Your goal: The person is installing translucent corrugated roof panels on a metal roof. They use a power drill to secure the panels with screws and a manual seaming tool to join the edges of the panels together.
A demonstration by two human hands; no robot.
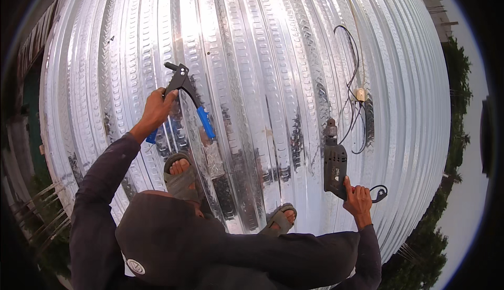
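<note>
My left hand (pixel 157 109) grips a black hand riveter (pixel 179 80) with blue handle grips, one handle angled down and right across the ribbed silver metal sheeting (pixel 268 53). On the right, my right hand (pixel 358 199) is closed on the back end of a dark corded power drill (pixel 335 161), whose chuck and bit point up the sheeting, away from me. A black cord loops beside the drill, near a small cream socket (pixel 360 94) on a long thin cable.
My sandalled feet (pixel 179 177) stand on the sheeting below the riveter and lower middle. A crinkled silver piece (pixel 214 161) lies by my left foot. The sheeting's edges curve at both sides, with trees (pixel 455 85), rods (pixel 42 198) and walls beyond them.
</note>
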